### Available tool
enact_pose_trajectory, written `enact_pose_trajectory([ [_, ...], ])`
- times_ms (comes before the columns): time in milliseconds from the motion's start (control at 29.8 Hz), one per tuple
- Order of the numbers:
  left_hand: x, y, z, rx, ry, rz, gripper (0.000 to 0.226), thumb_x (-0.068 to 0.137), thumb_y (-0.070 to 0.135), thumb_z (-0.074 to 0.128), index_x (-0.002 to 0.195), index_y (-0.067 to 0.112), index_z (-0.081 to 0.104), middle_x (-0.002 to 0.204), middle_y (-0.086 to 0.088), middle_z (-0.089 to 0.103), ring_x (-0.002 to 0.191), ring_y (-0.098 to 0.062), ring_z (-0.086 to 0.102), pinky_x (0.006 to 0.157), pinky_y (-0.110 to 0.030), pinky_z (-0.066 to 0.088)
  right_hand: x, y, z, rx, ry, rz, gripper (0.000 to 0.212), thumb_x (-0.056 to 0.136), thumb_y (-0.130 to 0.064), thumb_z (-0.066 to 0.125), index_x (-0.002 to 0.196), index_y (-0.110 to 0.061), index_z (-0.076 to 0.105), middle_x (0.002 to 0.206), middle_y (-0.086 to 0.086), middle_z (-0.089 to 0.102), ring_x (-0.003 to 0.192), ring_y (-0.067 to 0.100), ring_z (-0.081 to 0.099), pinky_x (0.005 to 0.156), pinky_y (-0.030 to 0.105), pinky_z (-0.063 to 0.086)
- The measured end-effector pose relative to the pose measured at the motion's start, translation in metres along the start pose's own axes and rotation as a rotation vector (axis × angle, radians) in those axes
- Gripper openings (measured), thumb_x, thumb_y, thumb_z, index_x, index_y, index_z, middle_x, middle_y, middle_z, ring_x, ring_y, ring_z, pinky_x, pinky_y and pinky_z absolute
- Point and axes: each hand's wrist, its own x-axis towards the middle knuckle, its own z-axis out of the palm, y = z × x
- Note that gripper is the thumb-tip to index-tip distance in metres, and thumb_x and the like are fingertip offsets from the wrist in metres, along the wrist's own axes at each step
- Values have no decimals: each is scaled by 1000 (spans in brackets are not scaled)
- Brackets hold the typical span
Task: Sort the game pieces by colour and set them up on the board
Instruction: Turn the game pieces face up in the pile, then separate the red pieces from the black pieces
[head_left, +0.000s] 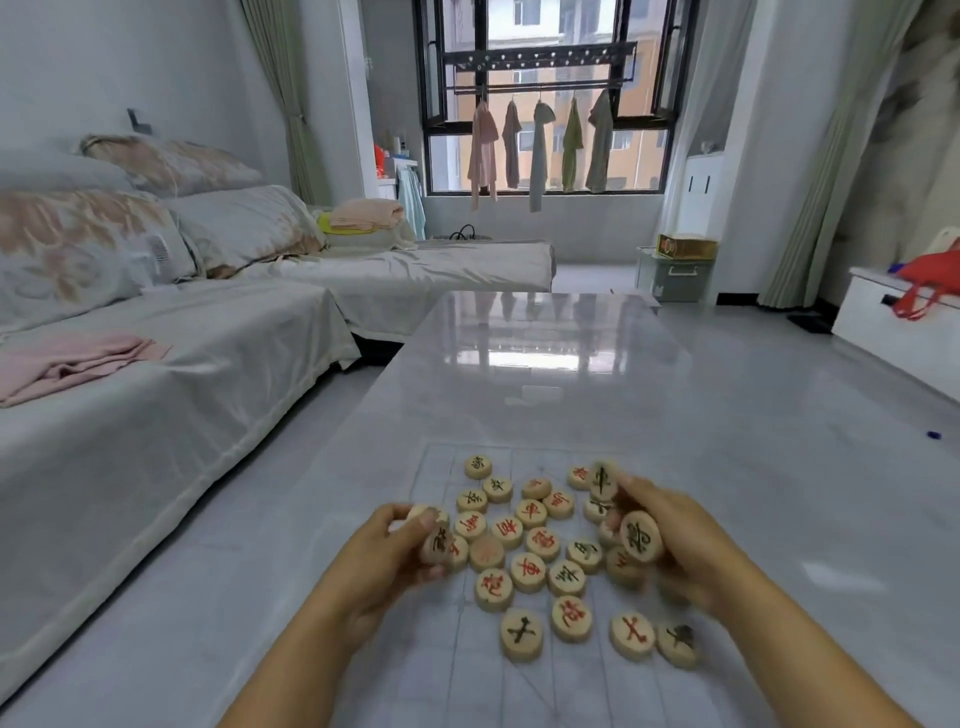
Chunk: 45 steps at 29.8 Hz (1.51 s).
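A: Where are the pieces (530, 540) now?

B: Most of them lie mixed in a loose heap on the board (441, 467), a thin pale sheet with faint lines on the glossy worktop (545, 364). Red marks and black marks are side by side, so we judge the sorting is only at its start.

A: And our hands?

B: Our left hand (384, 551) has its fingers (410, 519) curled around a few discs at the left edge of the heap; one with a black mark shows at the thumb. Our right hand (670, 540) pinches several discs too: one black piece (641, 535) stands on its edge against the thumb, another (602, 480) sticks up above the fingertips. How many each hand holds, we cannot tell, the picture is blurred there.

A: How do they handle, we think?

B: They look like small wooden discs, so probably light, stiff and not fragile. The faces are flat and smooth, and the worktop is shiny, so we expect that a disc slides when we push it from the side.

A: Where do we take hold, then?

B: On the round rim, thumb on one side and a finger on the opposite side. The discs in the heap touch each other, so we should choose first the ones at the edge, like the black cross (522, 634) near us, where the rim is free.

A: Any risk?

B: With full hands a disc may slip out and roll on its edge.
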Motion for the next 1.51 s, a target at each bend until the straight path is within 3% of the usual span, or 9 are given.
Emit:
enact_pose_trajectory([
  [168,-44,-26,16,-79,83,-121,18,92,14,46,88,1,59,79,-19,63,65,-24,59,39,-23,48,-60,32,-10,274,-81,259,36,94,-26,42,84,2,63,54,11,57,36,15,48,28,13,25],
  [302,-50,-59,23,578,189,137,17,90,28,49,88,12,54,82,-9,64,71,-21,57,63,-35,45,-71,49,-9,-265,-23,249,30,92,-22,43,70,-10,59,64,9,63,47,16,48,40,23,31],
  [470,-43,-68,34,866,279,270,15,93,28,45,87,15,44,83,-1,56,73,-16,51,61,-30,37,-68,56,7,-875,12,85,35,91,-35,41,60,-19,43,68,-1,53,68,17,49,57,29,33],
  [671,-31,-62,14,1040,366,221,30,90,42,47,72,18,45,91,-4,52,73,-22,52,61,-32,38,-66,58,-4,-927,136,-45,30,94,-38,40,69,-23,44,81,-1,58,78,19,55,63,28,39],
  [872,-35,-56,-6,1024,372,109,44,90,45,47,124,18,43,126,-9,46,102,-29,56,76,-34,43,-65,64,-21,-881,266,-166,16,95,-23,41,90,-13,52,88,6,64,80,22,58,72,35,47],
  [1107,-55,-57,-3,1026,127,286,62,83,39,62,138,22,38,145,0,39,128,-16,41,108,-32,33,-88,48,-35,-1260,153,-194,25,91,-48,42,103,-26,47,103,-6,57,89,14,53,72,28,43],
  [1275,-64,-62,14,979,-18,329,62,80,35,66,134,26,38,117,17,44,99,3,45,81,-8,36,-99,52,-29,-1219,-104,-121,42,80,-37,61,118,-27,46,116,-5,49,101,14,54,84,25,45],
  [1375,-68,-67,30,1057,-60,408,61,82,43,61,135,29,35,130,13,40,124,-10,39,103,-24,35,-97,64,0,-1093,-94,-278,46,86,-34,57,128,-26,40,129,-5,43,110,15,50,89,24,41],
  [1509,-63,-74,51,1302,-119,532,77,70,76,23,141,46,13,151,23,0,142,-4,-7,117,-39,-4,-86,51,-7,-929,38,-252,52,86,-39,58,132,-27,39,128,-7,46,108,11,50,89,27,43],
])
